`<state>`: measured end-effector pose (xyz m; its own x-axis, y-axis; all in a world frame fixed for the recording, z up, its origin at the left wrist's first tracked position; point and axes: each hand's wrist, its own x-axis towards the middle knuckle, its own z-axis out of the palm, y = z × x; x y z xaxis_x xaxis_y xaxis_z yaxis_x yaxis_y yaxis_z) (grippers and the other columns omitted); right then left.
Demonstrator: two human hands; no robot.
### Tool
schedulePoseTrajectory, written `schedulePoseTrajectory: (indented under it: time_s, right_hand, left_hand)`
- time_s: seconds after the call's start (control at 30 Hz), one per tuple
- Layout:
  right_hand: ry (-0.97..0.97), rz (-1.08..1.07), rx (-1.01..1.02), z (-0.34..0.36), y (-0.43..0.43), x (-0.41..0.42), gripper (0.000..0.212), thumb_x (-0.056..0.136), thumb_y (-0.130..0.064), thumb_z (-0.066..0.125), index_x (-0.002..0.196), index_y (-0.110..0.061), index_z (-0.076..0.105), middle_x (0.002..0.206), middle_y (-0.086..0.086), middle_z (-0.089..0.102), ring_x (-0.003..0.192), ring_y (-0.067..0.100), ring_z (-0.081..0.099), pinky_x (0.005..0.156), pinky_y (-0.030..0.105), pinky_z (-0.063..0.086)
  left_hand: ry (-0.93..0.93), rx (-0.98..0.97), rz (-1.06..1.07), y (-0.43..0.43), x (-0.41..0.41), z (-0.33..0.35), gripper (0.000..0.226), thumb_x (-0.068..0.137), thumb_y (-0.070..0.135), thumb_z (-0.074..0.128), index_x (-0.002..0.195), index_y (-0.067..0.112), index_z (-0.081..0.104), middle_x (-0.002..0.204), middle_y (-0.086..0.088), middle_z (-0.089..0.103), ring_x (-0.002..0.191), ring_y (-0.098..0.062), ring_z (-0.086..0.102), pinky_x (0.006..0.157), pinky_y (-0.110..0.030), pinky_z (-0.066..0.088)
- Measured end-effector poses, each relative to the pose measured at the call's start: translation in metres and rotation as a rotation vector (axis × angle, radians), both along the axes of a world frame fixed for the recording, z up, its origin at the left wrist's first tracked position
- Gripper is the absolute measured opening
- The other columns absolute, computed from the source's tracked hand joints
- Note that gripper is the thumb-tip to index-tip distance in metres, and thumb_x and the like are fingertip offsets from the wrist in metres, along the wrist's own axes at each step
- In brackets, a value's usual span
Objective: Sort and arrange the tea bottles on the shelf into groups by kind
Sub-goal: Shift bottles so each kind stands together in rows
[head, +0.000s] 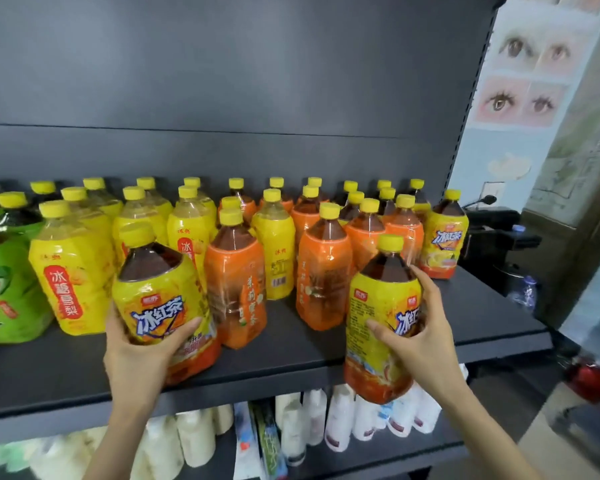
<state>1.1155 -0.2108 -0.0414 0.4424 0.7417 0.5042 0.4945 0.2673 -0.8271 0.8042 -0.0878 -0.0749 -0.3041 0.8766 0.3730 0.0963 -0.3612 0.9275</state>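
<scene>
The left bottle (pixel 160 299), dark tea under a yellow cap with a yellow-and-orange label, is gripped round its lower body by the left hand (pixel 136 351) and tilted at the front of the shelf (pixel 291 344). The right bottle (pixel 381 323), of the same kind, is clasped at mid-label by the right hand (pixel 420 337) and held before the shelf's edge. Orange bottles (pixel 236 289) and yellow bottles (pixel 70 271) are ranged upright behind.

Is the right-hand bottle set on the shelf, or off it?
Off it. The right hand grips the bottle in front of the shelf, its base hanging below the shelf's front edge.
</scene>
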Motion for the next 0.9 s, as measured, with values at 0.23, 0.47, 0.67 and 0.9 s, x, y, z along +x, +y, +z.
schedulePoseTrajectory:
  time_s: [0.23, 0.47, 0.67, 0.9]
  right_hand:
    - [0.042, -0.107, 0.048, 0.013, 0.01, 0.082, 0.092, 0.06, -0.046, 0.082, 0.135, -0.052, 0.03, 0.134, -0.014, 0.048, 0.119, 0.013, 0.054, 0.097, 0.052, 0.046]
    - [-0.048, -0.435, -0.03, 0.008, 0.036, 0.12, 0.09, 0.073, -0.033, 0.078, 0.144, -0.037, 0.023, 0.142, 0.004, 0.036, 0.125, 0.031, 0.044, 0.093, 0.055, 0.038]
    - [-0.125, -0.469, -0.079, -0.007, 0.061, 0.135, 0.091, 0.077, -0.036, 0.075, 0.146, -0.03, 0.016, 0.146, 0.014, 0.028, 0.121, 0.043, 0.044, 0.086, 0.06, 0.041]
    - [-0.181, -0.418, 0.036, -0.03, 0.066, 0.129, 0.101, 0.079, -0.024, 0.075, 0.151, -0.014, 0.005, 0.15, 0.029, 0.013, 0.135, 0.045, 0.022, 0.109, 0.057, 0.026]
  left_hand:
    - [-0.059, 0.06, 0.014, -0.047, 0.035, 0.02, 0.112, 0.045, 0.046, 0.092, 0.139, 0.017, 0.037, 0.128, -0.001, 0.057, 0.113, -0.016, 0.058, 0.094, -0.045, 0.05]
    - [-0.05, 0.057, -0.02, -0.069, 0.062, 0.028, 0.103, 0.041, 0.049, 0.084, 0.132, 0.023, 0.043, 0.118, 0.004, 0.062, 0.104, -0.009, 0.063, 0.085, -0.035, 0.053]
    - [-0.003, 0.039, -0.042, -0.077, 0.077, 0.026, 0.105, 0.039, 0.048, 0.085, 0.131, 0.025, 0.043, 0.117, 0.007, 0.062, 0.103, -0.008, 0.063, 0.085, -0.035, 0.054]
    - [-0.016, 0.029, -0.095, -0.083, 0.095, 0.023, 0.101, 0.038, 0.043, 0.087, 0.13, 0.026, 0.045, 0.112, 0.011, 0.064, 0.098, -0.002, 0.064, 0.077, -0.019, 0.055]
